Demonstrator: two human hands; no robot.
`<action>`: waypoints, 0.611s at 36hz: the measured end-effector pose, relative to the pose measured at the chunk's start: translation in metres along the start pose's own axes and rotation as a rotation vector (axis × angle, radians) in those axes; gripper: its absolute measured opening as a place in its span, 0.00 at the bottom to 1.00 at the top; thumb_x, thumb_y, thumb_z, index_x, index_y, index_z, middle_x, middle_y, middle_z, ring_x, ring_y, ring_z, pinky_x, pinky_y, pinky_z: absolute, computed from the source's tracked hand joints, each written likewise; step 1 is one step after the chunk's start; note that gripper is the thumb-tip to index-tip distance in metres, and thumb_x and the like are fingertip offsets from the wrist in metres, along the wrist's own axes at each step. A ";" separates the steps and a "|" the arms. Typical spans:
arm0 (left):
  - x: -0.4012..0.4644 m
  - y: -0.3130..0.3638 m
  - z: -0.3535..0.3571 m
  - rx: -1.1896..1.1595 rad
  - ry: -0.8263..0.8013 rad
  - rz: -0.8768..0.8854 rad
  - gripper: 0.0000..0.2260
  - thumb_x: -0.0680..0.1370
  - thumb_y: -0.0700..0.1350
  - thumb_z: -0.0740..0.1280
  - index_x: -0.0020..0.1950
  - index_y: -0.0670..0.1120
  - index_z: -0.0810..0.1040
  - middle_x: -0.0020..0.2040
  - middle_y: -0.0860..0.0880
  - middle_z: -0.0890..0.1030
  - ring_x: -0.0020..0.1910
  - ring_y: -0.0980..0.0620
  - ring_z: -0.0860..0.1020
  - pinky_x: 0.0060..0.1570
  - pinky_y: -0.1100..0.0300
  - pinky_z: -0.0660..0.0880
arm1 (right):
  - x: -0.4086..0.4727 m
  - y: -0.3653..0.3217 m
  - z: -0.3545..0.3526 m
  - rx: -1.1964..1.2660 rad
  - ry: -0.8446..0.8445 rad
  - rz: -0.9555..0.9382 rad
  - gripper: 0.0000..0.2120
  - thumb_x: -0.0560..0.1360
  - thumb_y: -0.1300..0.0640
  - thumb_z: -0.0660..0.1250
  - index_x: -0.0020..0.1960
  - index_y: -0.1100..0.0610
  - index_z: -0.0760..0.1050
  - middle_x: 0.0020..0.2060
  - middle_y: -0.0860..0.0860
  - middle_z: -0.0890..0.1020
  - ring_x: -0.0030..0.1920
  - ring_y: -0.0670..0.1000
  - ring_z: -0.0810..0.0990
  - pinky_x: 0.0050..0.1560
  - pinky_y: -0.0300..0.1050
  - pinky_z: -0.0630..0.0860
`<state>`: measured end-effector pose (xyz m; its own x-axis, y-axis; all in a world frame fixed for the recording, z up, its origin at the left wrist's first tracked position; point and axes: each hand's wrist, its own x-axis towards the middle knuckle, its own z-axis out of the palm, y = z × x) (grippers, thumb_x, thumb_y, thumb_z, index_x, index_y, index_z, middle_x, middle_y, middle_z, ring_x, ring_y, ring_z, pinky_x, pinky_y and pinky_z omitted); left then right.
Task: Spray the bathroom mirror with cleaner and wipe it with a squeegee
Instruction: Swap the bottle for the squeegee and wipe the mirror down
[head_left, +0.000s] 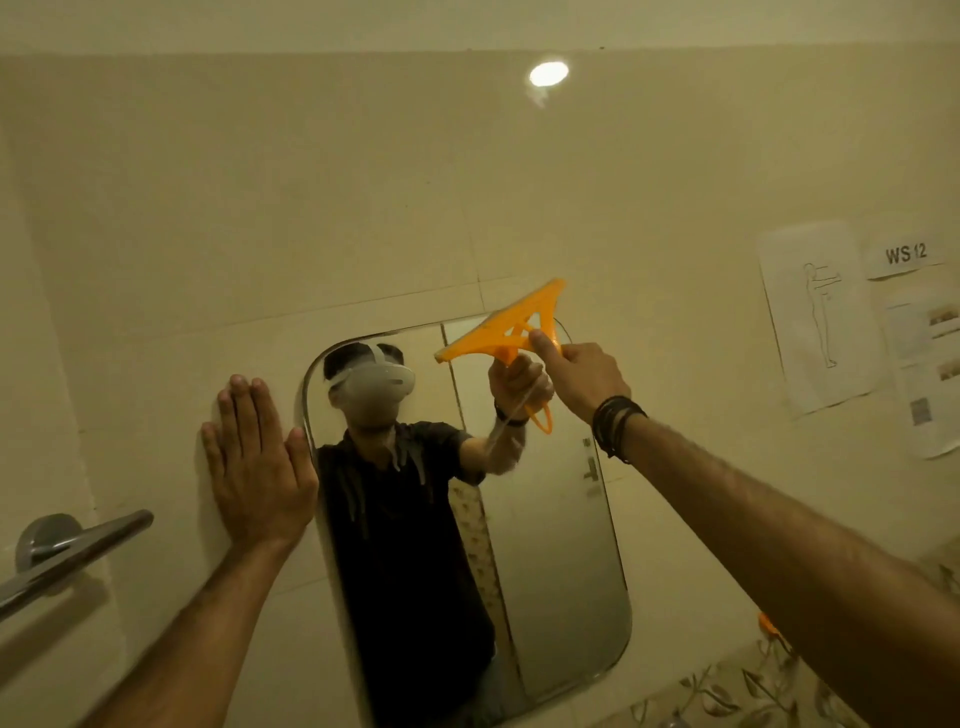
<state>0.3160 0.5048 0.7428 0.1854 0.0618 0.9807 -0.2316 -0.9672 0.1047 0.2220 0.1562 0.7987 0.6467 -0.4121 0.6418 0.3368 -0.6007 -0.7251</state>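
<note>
A rounded rectangular mirror (561, 561) hangs on the beige tiled wall, with white cleaner streaks running down its middle. My right hand (587, 382) grips the handle of an orange squeegee (511, 325). The blade lies tilted against the mirror's top right corner, partly over the wall tile. My left hand (257, 462) rests flat on the wall just left of the mirror's edge, fingers together and pointing up. No spray bottle shows in this view.
A chrome towel bar (72, 556) juts from the wall at lower left. Paper sheets (821, 317) and a "WS 12" label (906, 254) are taped to the wall at right. Patterned tiles (727, 691) run along the bottom right.
</note>
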 end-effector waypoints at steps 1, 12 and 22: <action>0.000 0.000 0.000 0.001 0.003 0.003 0.30 0.84 0.52 0.48 0.85 0.42 0.48 0.85 0.43 0.50 0.84 0.45 0.49 0.82 0.45 0.45 | -0.004 0.005 0.003 0.015 0.005 0.013 0.27 0.78 0.33 0.54 0.29 0.51 0.66 0.23 0.45 0.69 0.25 0.45 0.67 0.29 0.40 0.60; -0.001 0.002 0.000 -0.005 -0.003 0.004 0.31 0.84 0.53 0.46 0.85 0.42 0.46 0.85 0.43 0.48 0.85 0.45 0.47 0.82 0.44 0.44 | -0.071 0.094 0.040 0.173 -0.016 0.154 0.27 0.76 0.34 0.58 0.27 0.52 0.67 0.23 0.47 0.69 0.26 0.48 0.66 0.34 0.46 0.63; -0.001 0.002 0.000 0.000 -0.018 0.003 0.31 0.84 0.52 0.48 0.84 0.41 0.47 0.85 0.42 0.49 0.84 0.43 0.48 0.82 0.43 0.45 | -0.140 0.153 0.055 0.061 -0.062 0.295 0.30 0.71 0.27 0.53 0.27 0.52 0.67 0.22 0.47 0.68 0.26 0.48 0.65 0.33 0.47 0.60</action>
<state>0.3153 0.5033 0.7420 0.2021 0.0548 0.9778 -0.2325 -0.9672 0.1023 0.2211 0.1598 0.5837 0.7625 -0.5188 0.3867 0.1682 -0.4181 -0.8927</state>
